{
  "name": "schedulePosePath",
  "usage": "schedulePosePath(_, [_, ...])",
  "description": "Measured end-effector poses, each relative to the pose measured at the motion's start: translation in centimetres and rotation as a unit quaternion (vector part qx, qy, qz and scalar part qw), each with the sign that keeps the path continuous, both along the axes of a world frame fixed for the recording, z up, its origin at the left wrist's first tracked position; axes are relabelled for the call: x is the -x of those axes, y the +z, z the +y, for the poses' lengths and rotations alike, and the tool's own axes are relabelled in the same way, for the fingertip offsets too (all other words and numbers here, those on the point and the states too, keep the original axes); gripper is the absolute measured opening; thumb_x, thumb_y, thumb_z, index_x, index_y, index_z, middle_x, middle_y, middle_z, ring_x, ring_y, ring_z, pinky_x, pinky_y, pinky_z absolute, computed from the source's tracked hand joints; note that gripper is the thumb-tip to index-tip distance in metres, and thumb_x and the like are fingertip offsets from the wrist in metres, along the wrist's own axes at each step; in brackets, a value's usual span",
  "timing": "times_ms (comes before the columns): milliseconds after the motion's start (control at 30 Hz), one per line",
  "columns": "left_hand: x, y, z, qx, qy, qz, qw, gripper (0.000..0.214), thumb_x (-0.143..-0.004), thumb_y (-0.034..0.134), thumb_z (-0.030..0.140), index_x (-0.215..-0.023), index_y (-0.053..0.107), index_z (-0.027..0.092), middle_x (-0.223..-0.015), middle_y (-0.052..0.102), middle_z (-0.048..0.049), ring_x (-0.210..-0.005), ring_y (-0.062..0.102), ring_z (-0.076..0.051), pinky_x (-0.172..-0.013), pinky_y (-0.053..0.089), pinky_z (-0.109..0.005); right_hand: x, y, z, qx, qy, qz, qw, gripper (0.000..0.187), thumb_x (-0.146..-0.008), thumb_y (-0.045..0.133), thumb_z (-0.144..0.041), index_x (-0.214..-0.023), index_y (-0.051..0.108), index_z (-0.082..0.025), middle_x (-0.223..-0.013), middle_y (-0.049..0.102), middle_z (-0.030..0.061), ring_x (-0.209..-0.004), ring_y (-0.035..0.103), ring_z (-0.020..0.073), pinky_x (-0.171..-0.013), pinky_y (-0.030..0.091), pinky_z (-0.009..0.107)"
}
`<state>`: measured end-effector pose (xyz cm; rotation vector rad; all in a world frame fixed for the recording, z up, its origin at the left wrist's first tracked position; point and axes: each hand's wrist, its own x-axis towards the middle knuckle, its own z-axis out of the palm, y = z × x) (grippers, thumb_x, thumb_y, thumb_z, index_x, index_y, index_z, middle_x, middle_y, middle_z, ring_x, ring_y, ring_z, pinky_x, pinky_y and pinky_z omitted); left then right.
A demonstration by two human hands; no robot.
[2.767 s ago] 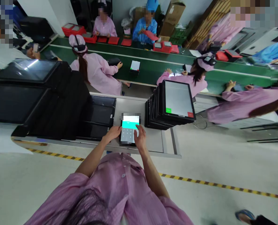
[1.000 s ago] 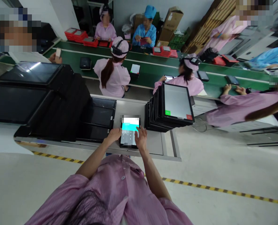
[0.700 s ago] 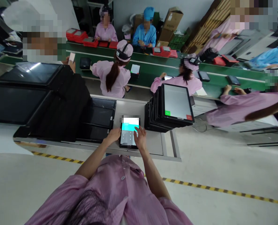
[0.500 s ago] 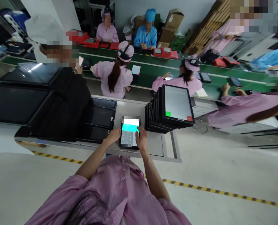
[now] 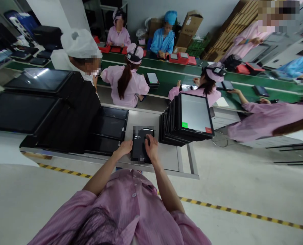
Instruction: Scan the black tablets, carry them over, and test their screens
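Note:
A small black tablet [image 5: 139, 144] lies flat on the grey worktable [image 5: 170, 157] in front of me, its screen now dark. My left hand [image 5: 124, 148] curls around the tablet's left edge and holds it in place. My right hand [image 5: 151, 149] rests on the screen's right side with a finger touching the glass. I wear a pink striped smock.
A leaning stack of black tablets [image 5: 187, 119], the front one lit with green and red buttons, stands to the right. Black screens [image 5: 107, 127] and larger monitors [image 5: 36, 80] fill the left. Several people sit at a green conveyor [image 5: 166, 80] behind. Yellow-black floor tape [image 5: 233, 211] runs below.
The tablet's screen went from a lit cyan keypad to dark. My right hand shifted slightly on the glass. A person in a white cap walked in at the left.

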<state>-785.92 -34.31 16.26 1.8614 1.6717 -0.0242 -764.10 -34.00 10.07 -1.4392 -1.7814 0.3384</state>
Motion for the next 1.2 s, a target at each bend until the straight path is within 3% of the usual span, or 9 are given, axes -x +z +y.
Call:
schedulePosePath(267, [0.1,-0.3,0.1,-0.004,-0.002,-0.003,1.000,0.046,-0.119,0.030,0.028,-0.122,0.074,0.014,-0.122,0.084,-0.0189,-0.122,0.081,-0.029,-0.105,0.055,-0.033,0.6,0.1,1.0,0.001,0.013,-0.051,0.999,0.043,-0.117,0.045,-0.038,-0.144,0.071,-0.018,-0.140,0.080,0.0167,-0.155,0.060,0.0310,-0.140,0.027,0.065])
schedulePosePath(400, [0.1,-0.7,0.2,-0.002,0.003,-0.008,1.000,0.046,-0.119,0.031,0.029,-0.119,0.075,0.015,-0.116,0.085,-0.0173,-0.118,0.082,-0.028,-0.103,0.056,-0.031,-0.4,-0.7,0.6,-0.014,-0.027,-0.003,1.000,0.049,-0.116,0.043,-0.042,-0.153,0.066,-0.019,-0.151,0.073,0.0180,-0.149,0.064,0.0302,-0.133,0.042,0.061])
schedulePosePath(533, [0.2,-0.9,0.1,-0.006,0.007,-0.013,1.000,0.041,-0.118,0.035,0.027,-0.116,0.075,0.016,-0.115,0.084,-0.0179,-0.122,0.080,-0.029,-0.107,0.054,-0.032,-2.0,-2.8,-0.1,0.003,-0.084,0.074,0.994,0.056,-0.116,0.041,-0.048,-0.159,0.062,-0.019,-0.155,0.071,0.0189,-0.146,0.066,0.0295,-0.122,0.055,0.054])
schedulePosePath(700, [0.4,-0.4,0.0,0.009,0.003,-0.026,1.000,0.045,-0.119,0.030,0.028,-0.114,0.074,0.017,-0.104,0.085,-0.0148,-0.109,0.083,-0.027,-0.101,0.056,-0.032,-3.5,-5.9,-0.8,0.053,-0.094,0.236,0.966,0.057,-0.111,0.048,-0.051,-0.154,0.067,-0.017,-0.150,0.075,0.0187,-0.138,0.072,0.0290,-0.115,0.060,0.052])
schedulePosePath(800, [0.5,-0.1,0.0,0.011,-0.001,-0.034,0.999,0.044,-0.119,0.031,0.029,-0.114,0.073,0.017,-0.106,0.085,-0.0150,-0.111,0.082,-0.028,-0.100,0.056,-0.032,-3.9,-6.6,-1.1,0.081,-0.078,0.301,0.947,0.059,-0.110,0.052,-0.050,-0.155,0.065,-0.015,-0.155,0.071,0.0202,-0.143,0.070,0.0297,-0.120,0.057,0.055])
schedulePosePath(1033, [0.8,-0.4,0.2,0.022,-0.001,-0.048,0.999,0.045,-0.118,0.031,0.029,-0.109,0.073,0.017,-0.095,0.085,-0.0126,-0.098,0.083,-0.025,-0.093,0.057,-0.031,-3.6,-5.4,-1.4,0.131,-0.077,0.331,0.931,0.064,-0.105,0.058,-0.052,-0.157,0.064,-0.015,-0.164,0.064,0.0191,-0.154,0.061,0.0316,-0.133,0.043,0.060])
schedulePosePath(1200, [0.7,-1.0,0.3,0.024,0.008,-0.056,0.998,0.044,-0.119,0.032,0.030,-0.111,0.073,0.017,-0.092,0.085,-0.0115,-0.096,0.084,-0.024,-0.094,0.057,-0.030,-3.5,-4.1,-1.9,0.151,-0.076,0.315,0.934,0.065,-0.105,0.055,-0.051,-0.159,0.063,-0.017,-0.167,0.063,0.0154,-0.156,0.058,0.0290,-0.135,0.041,0.053])
